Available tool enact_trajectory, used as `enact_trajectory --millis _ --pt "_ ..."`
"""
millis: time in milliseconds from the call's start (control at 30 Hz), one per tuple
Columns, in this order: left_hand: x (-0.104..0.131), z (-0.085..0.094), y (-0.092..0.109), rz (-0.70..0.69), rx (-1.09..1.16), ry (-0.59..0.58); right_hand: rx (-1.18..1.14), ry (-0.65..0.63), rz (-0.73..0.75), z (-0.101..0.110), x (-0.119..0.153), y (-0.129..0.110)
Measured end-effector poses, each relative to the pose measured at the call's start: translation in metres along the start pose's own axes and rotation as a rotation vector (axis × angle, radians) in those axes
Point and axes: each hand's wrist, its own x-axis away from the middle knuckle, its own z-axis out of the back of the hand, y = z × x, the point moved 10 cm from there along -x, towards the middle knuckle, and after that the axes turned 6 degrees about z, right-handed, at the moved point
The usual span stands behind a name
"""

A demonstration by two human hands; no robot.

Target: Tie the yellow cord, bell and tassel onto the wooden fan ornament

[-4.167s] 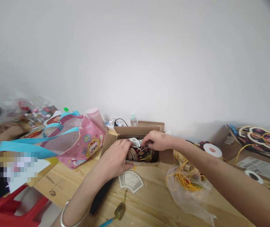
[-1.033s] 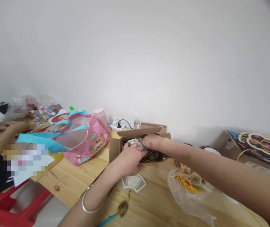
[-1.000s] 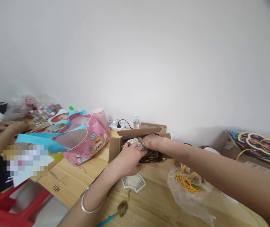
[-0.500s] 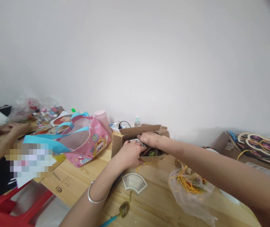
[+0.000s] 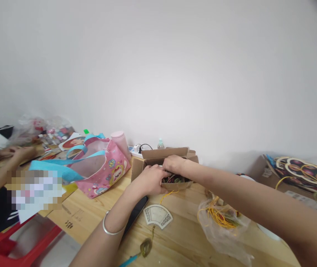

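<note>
A brown cardboard box [image 5: 180, 185] with raised flaps stands near the wall, with a dark tangle of cords and small greenish and reddish pieces [image 5: 175, 179] inside. My left hand [image 5: 153, 180] reaches over the box's front left side, fingers bent inward and thumb apart near the front edge. Beside it, my right hand [image 5: 174, 164] dips in with fingers curled downward. The fingertips of both are hidden, as is whatever they grip. In front of the box lies a pale fan-shaped pendant [image 5: 157, 216] with a yellow cord, a gold-brown mesh piece [image 5: 146, 247] and a blue tassel [image 5: 129, 260].
A dark phone [image 5: 136, 213] lies beside my left forearm. Left are a pink bag [image 5: 111, 178], a pink lidded cup [image 5: 119, 142] and a co-worker's hands [image 5: 19, 152]. A plastic bag with yellow cords [image 5: 221, 217] lies right. A small bottle [image 5: 161, 144] stands behind the box.
My right hand has curled and drawn slightly back in the box, uncovering more of the tangle. My left hand has shifted little. More of the dark phone shows beside my forearm.
</note>
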Motion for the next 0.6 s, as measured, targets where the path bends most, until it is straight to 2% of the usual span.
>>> enact_trajectory --millis 233,367,600 --pt "-0.004 0.001 -0.010 0.056 0.007 -0.045 0.180 0.048 0.160 0.030 0.029 -0.015" --pt "-0.006 0.002 -0.010 0.051 0.028 -0.069 0.215 0.115 0.100 0.050 0.039 -0.004" --pt "-0.009 0.000 -0.012 0.062 0.032 -0.149 0.205 0.223 -0.057 0.099 0.068 0.019"
